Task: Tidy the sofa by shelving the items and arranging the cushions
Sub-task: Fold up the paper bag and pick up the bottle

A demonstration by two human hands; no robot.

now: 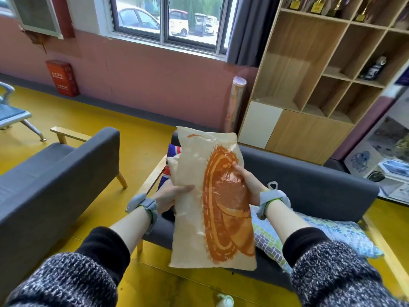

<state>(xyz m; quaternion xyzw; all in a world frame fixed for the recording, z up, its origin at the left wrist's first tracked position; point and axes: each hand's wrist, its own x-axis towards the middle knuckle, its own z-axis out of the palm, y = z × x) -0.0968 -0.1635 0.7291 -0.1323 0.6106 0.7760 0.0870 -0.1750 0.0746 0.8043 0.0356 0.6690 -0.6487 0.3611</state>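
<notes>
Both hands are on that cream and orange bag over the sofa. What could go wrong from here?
1. The bag is held only at its side edges by the left hand and right hand; its glossy surface might slip.
2. If it drops, it could land on the patterned cushion below.
3. A small white object on the floor near the feet may be stepped on.

Glossy, crinkled plastic bag (212,202) catching the light; matt grey cloth sofa (309,173) with pale wooden arm; wood-grain shelf (309,120); shiny yellow floor (137,120).
</notes>
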